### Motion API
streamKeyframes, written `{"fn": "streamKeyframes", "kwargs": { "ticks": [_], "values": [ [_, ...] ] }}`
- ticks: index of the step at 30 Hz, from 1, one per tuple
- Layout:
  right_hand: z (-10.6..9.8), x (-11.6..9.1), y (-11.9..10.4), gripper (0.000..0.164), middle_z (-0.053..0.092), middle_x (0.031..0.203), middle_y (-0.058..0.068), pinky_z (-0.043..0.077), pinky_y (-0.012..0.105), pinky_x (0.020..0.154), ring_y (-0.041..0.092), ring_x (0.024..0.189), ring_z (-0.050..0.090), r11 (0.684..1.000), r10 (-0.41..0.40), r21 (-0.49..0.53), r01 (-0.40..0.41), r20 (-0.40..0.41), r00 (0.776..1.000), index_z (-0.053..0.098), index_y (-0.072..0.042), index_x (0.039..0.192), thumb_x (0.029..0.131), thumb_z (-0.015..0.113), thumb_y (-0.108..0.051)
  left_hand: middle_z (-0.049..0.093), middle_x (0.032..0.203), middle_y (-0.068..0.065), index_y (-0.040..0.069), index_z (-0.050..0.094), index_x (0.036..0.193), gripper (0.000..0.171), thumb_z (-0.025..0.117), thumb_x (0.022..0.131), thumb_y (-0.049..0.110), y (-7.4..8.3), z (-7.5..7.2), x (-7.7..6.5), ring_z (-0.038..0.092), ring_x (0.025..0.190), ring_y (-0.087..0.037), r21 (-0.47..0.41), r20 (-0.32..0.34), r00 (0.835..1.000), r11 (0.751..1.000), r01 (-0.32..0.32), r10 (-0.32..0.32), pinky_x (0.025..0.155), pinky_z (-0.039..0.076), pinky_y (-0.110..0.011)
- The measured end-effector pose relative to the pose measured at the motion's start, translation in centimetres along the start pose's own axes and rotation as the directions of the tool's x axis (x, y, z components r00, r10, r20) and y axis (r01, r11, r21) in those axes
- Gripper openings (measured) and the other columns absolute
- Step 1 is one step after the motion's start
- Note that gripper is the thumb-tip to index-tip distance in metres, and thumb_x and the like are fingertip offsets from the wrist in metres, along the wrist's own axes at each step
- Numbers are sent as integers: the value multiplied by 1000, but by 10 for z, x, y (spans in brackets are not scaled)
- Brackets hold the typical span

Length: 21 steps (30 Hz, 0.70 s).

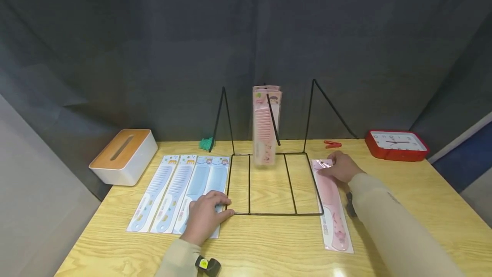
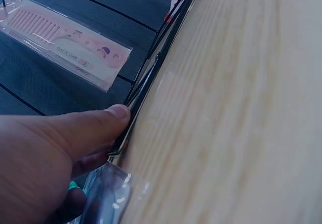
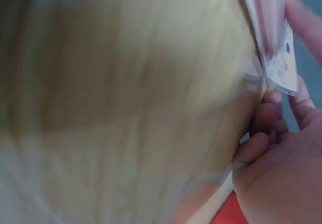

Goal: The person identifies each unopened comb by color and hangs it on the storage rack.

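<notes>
My left hand [image 1: 206, 216] pinches the front left corner of a black wire rack [image 1: 269, 214]; in the left wrist view the thumb [image 2: 118, 112] lies against the wire. My right hand [image 1: 342, 167] holds the top end of a packaged pink comb [image 1: 333, 208], which lies on the table along the rack's right side. In the right wrist view the fingers [image 3: 266, 116] are at the pack's edge. More packaged pink combs [image 1: 263, 127] hang one behind another on the rack's middle hook. Beside my left hand lie several packaged blue combs [image 1: 156, 193], the nearest partly covered by it.
A white tissue box [image 1: 127, 168] with a wooden lid stands at the left. A red-framed clock [image 1: 396, 144] is at the back right, with a red clip [image 1: 332, 144] nearby. Something green [image 1: 206, 143] lies behind the rack's left side. A dark cloth [image 1: 184, 54] backs the table.
</notes>
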State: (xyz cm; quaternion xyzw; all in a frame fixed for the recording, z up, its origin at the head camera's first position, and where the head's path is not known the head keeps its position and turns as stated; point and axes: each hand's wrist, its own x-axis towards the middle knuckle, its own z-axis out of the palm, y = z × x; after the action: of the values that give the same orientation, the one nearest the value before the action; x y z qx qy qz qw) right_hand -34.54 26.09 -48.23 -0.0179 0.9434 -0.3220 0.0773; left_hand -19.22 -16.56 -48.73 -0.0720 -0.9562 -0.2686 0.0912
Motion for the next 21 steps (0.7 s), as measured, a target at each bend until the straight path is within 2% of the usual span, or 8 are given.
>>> {"fn": "streamKeyframes", "kwargs": {
  "ticks": [4, 7, 9, 11, 16, 21],
  "values": [
    [-2, -4, 0, 44, 59, 108, 21, 46, 50, 86, 36, 97, 53, 998, 31, 47, -28, -50, 998, 56, 6, 122, 94, 68, -25, 66, 112, 17, 27, 77, 101, 25, 83, 80, 40, -1, 1, 0, 63, 103, -17, 7, 2, 1000, 1000, 3, -3, 84, 37, -47],
    [-5, -9, -3, 34, 63, 105, 18, 47, 45, 82, 33, 95, 54, 997, 28, 78, -21, -89, 996, 62, 4, 118, 97, 62, -23, 67, 112, 16, 27, 77, 100, 25, 83, 80, 40, -1, 0, -1, 63, 103, -17, 7, 5, 1000, 1000, 10, -10, 83, 37, -48],
    [-7, -12, -6, 31, 64, 103, 18, 46, 43, 80, 32, 93, 55, 996, 7, 92, 4, -111, 994, 63, 3, 116, 98, 61, -22, 66, 112, 16, 27, 77, 100, 25, 84, 80, 40, -1, 0, -2, 63, 103, -18, 6, 5, 1000, 1000, 18, -18, 84, 36, -48],
    [-9, -17, -8, 30, 65, 105, 19, 47, 46, 82, 33, 94, 55, 995, -8, 94, 20, -128, 992, 64, 3, 116, 98, 60, -21, 66, 112, 16, 27, 77, 99, 24, 83, 80, 40, -1, 0, -2, 63, 104, -18, 2, 6, 1000, 1000, 20, -20, 84, 36, -48],
    [-15, -28, -6, 34, 62, 117, 21, 47, 52, 89, 36, 102, 53, 993, 18, 117, -3, -125, 992, 62, 0, 122, 101, 58, -26, 66, 112, 17, 27, 76, 99, 24, 83, 80, 40, -1, 1, -2, 63, 103, -18, -8, 4, 1000, 1000, 14, -14, 83, 36, -49],
    [-28, -40, -10, 33, 63, 115, 20, 47, 43, 83, 33, 99, 53, 992, -17, 123, 36, -148, 989, 63, -1, 120, 101, 59, -28, 66, 113, 17, 28, 76, 99, 24, 83, 80, 40, 0, 1, -1, 63, 104, -18, -9, 8, 1000, 1000, 11, -11, 84, 36, -49]
  ]
}}
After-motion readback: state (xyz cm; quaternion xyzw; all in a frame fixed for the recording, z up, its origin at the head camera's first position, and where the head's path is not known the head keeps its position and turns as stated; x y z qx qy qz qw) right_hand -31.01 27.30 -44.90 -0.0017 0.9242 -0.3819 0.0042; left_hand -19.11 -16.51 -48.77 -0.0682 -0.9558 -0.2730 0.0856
